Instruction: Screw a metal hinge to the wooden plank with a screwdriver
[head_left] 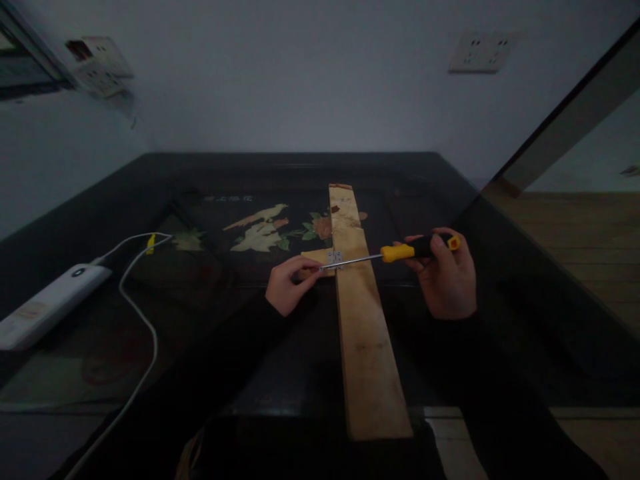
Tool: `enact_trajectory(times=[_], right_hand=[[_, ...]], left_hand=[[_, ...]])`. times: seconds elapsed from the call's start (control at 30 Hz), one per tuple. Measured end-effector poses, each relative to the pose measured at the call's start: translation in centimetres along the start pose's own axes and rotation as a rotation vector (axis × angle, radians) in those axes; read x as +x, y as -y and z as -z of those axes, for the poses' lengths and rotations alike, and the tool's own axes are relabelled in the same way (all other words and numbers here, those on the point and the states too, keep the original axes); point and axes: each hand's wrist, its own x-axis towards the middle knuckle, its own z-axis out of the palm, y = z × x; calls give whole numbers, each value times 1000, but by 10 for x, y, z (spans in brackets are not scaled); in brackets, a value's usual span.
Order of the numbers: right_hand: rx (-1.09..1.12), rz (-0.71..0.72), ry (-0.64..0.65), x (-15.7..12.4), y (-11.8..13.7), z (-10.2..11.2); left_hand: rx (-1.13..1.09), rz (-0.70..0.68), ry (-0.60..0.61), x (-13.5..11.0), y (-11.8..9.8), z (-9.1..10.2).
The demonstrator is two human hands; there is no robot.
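My right hand [447,277] is wrapped round the yellow and black handle of a screwdriver [399,253]. Its metal shaft points left across a long wooden board [370,347], and the tip ends at the fingertips of my left hand [290,283]. The left thumb and forefinger are pinched together at that tip; whatever is between them is too small to make out. A small metal hinge [335,257] lies where the long board meets a short wooden piece [315,257], which is partly hidden by my left hand and the shaft.
A dark table [280,360] with a bird-and-flower picture bears the boards. At the left lies a white power bank [53,300] with a white cable [145,320] and a yellow tag [151,244]. Wall sockets [481,52] are above the table; wooden floor [580,247] shows at right.
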Motion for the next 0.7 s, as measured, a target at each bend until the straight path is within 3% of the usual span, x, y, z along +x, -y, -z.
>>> enact_trajectory(times=[0.27, 0.7], right_hand=[[-24, 16, 9, -3, 2, -3], [-98, 145, 108, -10, 10, -7]], left_hand=[[-9, -62, -3, 0, -1, 3], [163, -171, 9, -4, 6, 3]])
